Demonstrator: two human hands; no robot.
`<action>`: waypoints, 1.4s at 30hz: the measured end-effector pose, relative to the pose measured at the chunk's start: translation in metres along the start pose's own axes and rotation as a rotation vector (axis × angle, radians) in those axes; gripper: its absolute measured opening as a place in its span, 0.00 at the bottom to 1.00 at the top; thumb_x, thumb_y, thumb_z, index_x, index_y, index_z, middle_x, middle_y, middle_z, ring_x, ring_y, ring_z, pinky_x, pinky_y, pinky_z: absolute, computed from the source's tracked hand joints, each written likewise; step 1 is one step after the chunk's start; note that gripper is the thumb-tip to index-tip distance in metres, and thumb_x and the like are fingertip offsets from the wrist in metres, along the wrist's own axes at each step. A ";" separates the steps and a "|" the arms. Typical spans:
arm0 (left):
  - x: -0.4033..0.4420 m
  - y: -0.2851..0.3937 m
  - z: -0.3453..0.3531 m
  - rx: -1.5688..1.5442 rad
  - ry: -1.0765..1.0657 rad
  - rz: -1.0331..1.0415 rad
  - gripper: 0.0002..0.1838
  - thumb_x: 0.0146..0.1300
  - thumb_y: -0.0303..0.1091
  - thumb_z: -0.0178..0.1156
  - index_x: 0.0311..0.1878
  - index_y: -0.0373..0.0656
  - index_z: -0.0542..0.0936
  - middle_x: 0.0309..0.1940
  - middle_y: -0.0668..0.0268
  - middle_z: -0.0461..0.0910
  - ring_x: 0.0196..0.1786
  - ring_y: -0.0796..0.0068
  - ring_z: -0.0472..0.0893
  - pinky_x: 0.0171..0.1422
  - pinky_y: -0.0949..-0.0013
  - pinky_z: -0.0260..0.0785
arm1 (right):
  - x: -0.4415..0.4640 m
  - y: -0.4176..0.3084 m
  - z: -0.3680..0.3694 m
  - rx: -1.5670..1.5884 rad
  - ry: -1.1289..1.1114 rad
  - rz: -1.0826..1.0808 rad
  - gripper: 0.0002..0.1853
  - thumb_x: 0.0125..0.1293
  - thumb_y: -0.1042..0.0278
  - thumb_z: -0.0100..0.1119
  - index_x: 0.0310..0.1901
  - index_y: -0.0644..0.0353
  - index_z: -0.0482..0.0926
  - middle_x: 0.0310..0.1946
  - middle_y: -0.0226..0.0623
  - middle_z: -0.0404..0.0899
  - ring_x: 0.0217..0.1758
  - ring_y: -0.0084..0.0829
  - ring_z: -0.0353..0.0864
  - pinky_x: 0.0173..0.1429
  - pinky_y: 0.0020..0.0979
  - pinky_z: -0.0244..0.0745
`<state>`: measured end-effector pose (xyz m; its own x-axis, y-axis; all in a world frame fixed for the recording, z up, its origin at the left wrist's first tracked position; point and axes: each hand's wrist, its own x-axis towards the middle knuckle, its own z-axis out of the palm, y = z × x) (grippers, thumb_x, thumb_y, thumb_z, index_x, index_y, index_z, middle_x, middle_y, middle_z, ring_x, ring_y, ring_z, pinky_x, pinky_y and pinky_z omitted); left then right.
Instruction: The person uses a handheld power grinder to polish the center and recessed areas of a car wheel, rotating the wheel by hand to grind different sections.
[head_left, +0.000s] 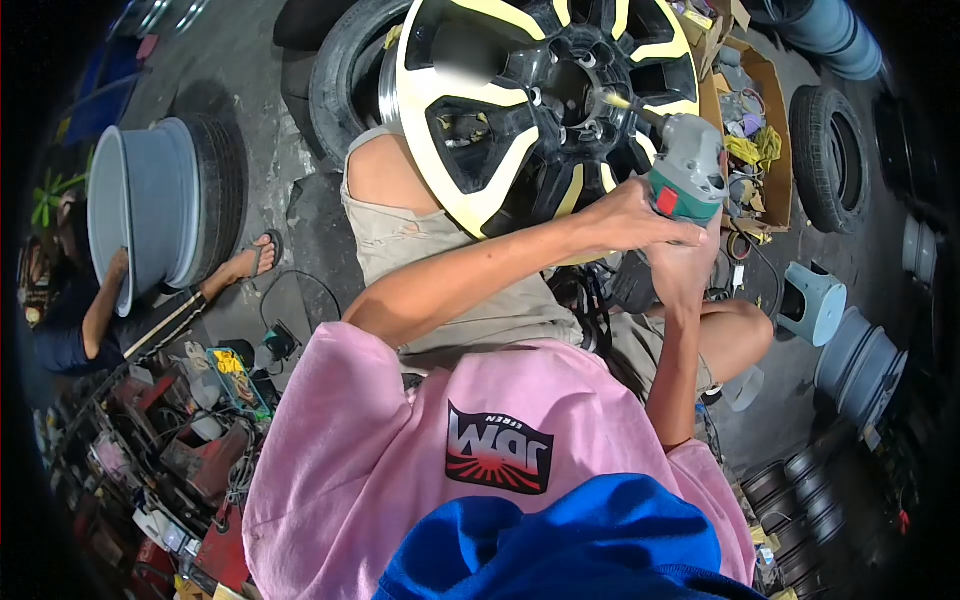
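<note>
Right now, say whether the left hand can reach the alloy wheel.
Probably yes: nothing visible blocks the left hand from the alloy wheel, though that hand would likely have to leave the green power tool first.

A handheld power tool with a grey plastic head and a dark green body (692,160) sits in the grip, a red button on its near side. Its dark nose and pale yellowish, blurred tip slant away from the grip, up and to the left, over the other piece: a round, multi-spoke metal wheel rim in glossy black and pale yellow (513,168). The rim lies beyond the grip, mostly to its left, patterned face showing. Whether the tip touches it cannot be told.
</note>
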<state>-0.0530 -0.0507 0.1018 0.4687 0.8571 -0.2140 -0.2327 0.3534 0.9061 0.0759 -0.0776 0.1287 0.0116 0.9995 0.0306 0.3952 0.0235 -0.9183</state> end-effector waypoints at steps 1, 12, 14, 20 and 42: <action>-0.003 -0.001 -0.001 -0.036 0.008 0.021 0.32 0.60 0.45 0.79 0.62 0.36 0.82 0.54 0.60 0.86 0.56 0.74 0.83 0.63 0.67 0.76 | 0.002 -0.002 0.000 0.000 0.000 0.002 0.34 0.57 0.75 0.70 0.65 0.66 0.69 0.53 0.39 0.82 0.52 0.29 0.81 0.61 0.31 0.77; -0.018 0.003 -0.013 -0.310 0.202 0.021 0.27 0.64 0.37 0.75 0.63 0.36 0.79 0.57 0.61 0.84 0.58 0.73 0.83 0.66 0.65 0.75 | 0.028 -0.029 0.018 -0.177 -0.185 0.052 0.29 0.52 0.72 0.69 0.57 0.67 0.70 0.44 0.53 0.88 0.49 0.49 0.91 0.56 0.41 0.82; -0.017 -0.001 -0.020 -0.312 0.201 -0.007 0.28 0.65 0.39 0.73 0.64 0.36 0.79 0.58 0.62 0.83 0.60 0.73 0.82 0.68 0.64 0.73 | 0.033 -0.028 0.024 -0.230 -0.211 0.013 0.27 0.53 0.72 0.69 0.54 0.67 0.70 0.43 0.56 0.87 0.49 0.54 0.90 0.55 0.42 0.82; -0.018 -0.007 -0.034 -0.440 0.299 0.014 0.30 0.63 0.40 0.72 0.66 0.40 0.77 0.57 0.64 0.81 0.59 0.73 0.80 0.67 0.65 0.71 | 0.046 -0.025 0.040 -0.295 -0.276 0.049 0.27 0.55 0.70 0.71 0.54 0.68 0.71 0.40 0.58 0.87 0.48 0.61 0.88 0.50 0.45 0.82; -0.019 -0.020 -0.041 -0.412 0.317 0.056 0.23 0.62 0.40 0.73 0.58 0.41 0.83 0.52 0.67 0.85 0.56 0.77 0.81 0.67 0.66 0.70 | 0.038 -0.008 0.050 -0.247 -0.223 -0.091 0.27 0.51 0.70 0.74 0.49 0.68 0.69 0.39 0.61 0.85 0.46 0.65 0.85 0.48 0.50 0.81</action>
<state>-0.0921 -0.0589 0.0727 0.1798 0.9276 -0.3274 -0.5961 0.3675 0.7138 0.0275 -0.0386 0.1177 -0.2240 0.9746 -0.0044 0.5960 0.1334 -0.7918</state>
